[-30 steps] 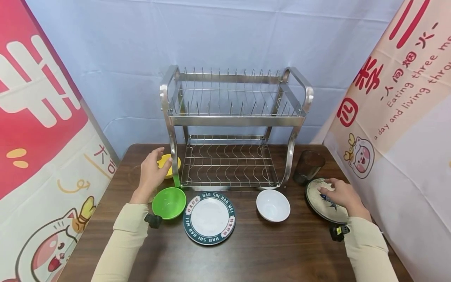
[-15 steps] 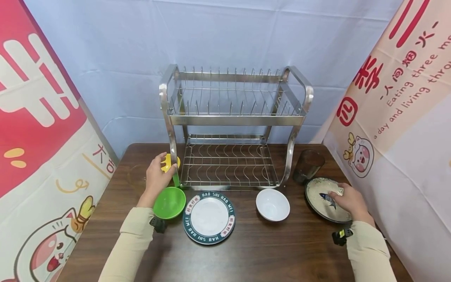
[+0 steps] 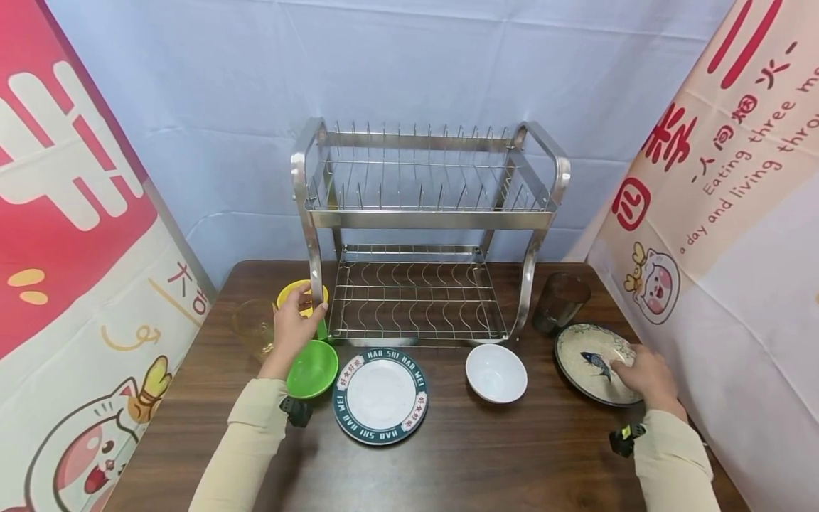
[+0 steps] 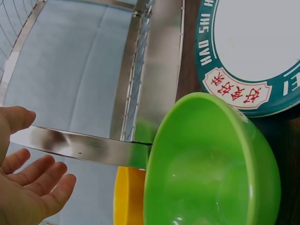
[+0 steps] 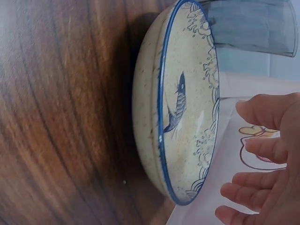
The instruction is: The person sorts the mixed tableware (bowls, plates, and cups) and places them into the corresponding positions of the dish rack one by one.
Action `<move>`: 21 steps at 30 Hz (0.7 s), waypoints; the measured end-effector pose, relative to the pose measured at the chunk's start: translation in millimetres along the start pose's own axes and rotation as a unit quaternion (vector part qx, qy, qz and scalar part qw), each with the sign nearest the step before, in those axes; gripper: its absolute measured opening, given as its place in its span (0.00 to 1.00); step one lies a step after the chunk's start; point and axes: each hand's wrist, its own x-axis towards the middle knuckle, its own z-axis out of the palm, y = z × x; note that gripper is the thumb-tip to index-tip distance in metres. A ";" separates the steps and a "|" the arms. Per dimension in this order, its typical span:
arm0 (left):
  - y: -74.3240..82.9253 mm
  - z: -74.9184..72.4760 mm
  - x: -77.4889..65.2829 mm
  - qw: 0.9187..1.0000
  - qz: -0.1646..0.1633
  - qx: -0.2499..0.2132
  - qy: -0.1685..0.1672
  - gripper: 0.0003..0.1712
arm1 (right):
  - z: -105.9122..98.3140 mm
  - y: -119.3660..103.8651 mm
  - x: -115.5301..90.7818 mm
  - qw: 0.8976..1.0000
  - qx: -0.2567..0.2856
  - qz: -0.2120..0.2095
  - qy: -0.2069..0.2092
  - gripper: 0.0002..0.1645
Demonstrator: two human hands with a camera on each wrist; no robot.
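Note:
My left hand (image 3: pixel 296 328) is at the left front post of the metal dish rack (image 3: pixel 422 219). In the left wrist view the post passes between its thumb and loosely bent fingers (image 4: pixel 44 176), with no grip on it visible. A yellow bowl (image 3: pixel 286 293) is partly behind this hand, and a green bowl (image 3: pixel 313 370) stands just in front. My right hand (image 3: pixel 649 377) hovers at the right side of a cream plate with a blue fish (image 3: pixel 591 355). The right wrist view shows its fingers (image 5: pixel 248 180) spread apart from the plate's rim.
A white plate with a green rim (image 3: pixel 380 395) and a white bowl (image 3: pixel 495 373) are in front of the rack. Behind the fish plate stands a dark glass (image 3: pixel 561 302). A clear glass item (image 3: pixel 252 323) is at the left. Printed cloths hang around the table (image 3: pixel 461 462).
My left hand has moved right and toward me, to the rack post. My right hand has slid rightward and nearer me across the fish plate. The dishes have stayed in place.

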 end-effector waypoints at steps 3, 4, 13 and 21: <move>-0.2 0.6 -1.4 1.000 -0.015 -0.002 -0.008 0.28 | -0.4 1.4 -0.9 1.000 0.005 0.022 -0.004 0.41; -0.2 0.9 -1.6 1.000 -0.019 -0.003 -0.012 0.28 | -0.4 2.1 -1.3 1.000 0.005 0.029 -0.003 0.41; -2.6 3.5 -0.2 1.000 -0.018 0.012 -0.013 0.26 | 1.0 6.9 -2.6 0.997 0.018 0.072 -0.006 0.43; -1.4 4.6 0.9 0.999 -0.016 0.048 -0.014 0.23 | 2.4 14.2 -3.5 0.991 0.039 0.123 -0.015 0.43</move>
